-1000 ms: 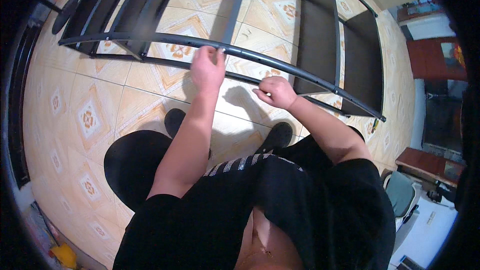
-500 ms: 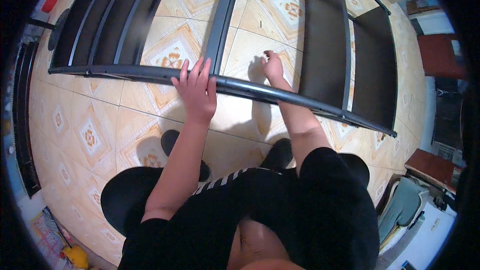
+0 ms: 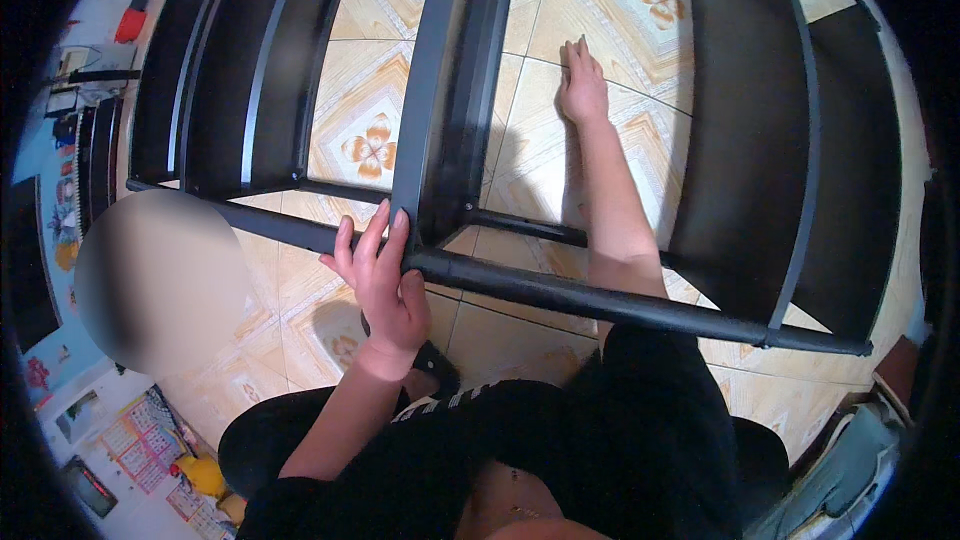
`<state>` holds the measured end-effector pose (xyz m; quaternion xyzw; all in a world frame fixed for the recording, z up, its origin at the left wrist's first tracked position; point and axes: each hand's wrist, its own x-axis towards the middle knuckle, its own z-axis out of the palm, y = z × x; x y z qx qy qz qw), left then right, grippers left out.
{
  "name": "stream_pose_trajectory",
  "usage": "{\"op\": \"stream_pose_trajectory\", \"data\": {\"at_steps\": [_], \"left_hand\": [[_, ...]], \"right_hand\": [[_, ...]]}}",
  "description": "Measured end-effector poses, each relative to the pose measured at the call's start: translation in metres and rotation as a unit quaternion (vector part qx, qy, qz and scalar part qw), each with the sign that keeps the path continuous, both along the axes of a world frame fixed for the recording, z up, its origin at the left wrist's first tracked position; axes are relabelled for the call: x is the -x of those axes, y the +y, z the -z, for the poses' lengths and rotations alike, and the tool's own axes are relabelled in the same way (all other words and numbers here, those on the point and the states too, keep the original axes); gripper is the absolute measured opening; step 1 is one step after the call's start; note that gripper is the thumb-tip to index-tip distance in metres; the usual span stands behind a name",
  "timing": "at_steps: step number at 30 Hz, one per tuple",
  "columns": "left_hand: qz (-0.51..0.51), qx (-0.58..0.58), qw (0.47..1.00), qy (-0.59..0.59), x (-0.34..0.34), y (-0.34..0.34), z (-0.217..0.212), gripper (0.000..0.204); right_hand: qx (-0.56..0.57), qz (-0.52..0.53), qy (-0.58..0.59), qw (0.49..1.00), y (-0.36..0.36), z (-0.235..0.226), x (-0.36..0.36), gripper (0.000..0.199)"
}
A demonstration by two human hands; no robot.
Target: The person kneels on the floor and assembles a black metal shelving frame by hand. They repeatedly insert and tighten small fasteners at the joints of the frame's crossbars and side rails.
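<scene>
A black shelving rack lies in front of me on the tiled floor, with a long black side rail (image 3: 560,292) running across its near side. My left hand (image 3: 385,305) rests on this rail beside a black crossbar (image 3: 425,90), fingers spread and stretched over it. Reaching past the rail into the bay right of the crossbar, my right hand (image 3: 583,88) is low at the tiles with its fingers stretched away from me. A small L-shaped thing seen there earlier does not show now; the fingers may cover it.
Dark shelf boards (image 3: 745,130) stand on edge at the right of the rack, others (image 3: 270,70) at its left. A blurred round patch (image 3: 165,280) hides part of the left side. Printed sheets (image 3: 140,440) and a yellow object (image 3: 203,475) are at lower left, a grey-green item (image 3: 850,470) at lower right.
My right hand has stretched farther forward toward the small thing's spot on the floor. My left hand stays on the rail near the crossbar. The view has shifted, and the rack looks larger.
</scene>
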<state>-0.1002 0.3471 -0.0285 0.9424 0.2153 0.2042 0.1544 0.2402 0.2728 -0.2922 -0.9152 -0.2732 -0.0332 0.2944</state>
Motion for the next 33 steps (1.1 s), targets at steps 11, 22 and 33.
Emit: {"op": "stream_pose_trajectory", "data": {"at_steps": [11,22,33], "left_hand": [[-0.004,0.004,1.000,-0.013,-0.001,-0.004,0.003,0.041],[-0.023,0.053,0.998,-0.005,0.014,-0.002,-0.002,0.044],[-0.024,0.176,0.957,0.230,0.034,0.004,-0.139,0.035]], "right_hand": [[-0.028,0.037,-0.029,0.998,-0.056,0.003,0.054,0.015],[0.032,-0.003,0.195,0.980,-0.085,-0.085,0.201,0.024],[-0.252,-0.170,0.421,0.855,-0.091,-0.255,0.273,0.017]]}}
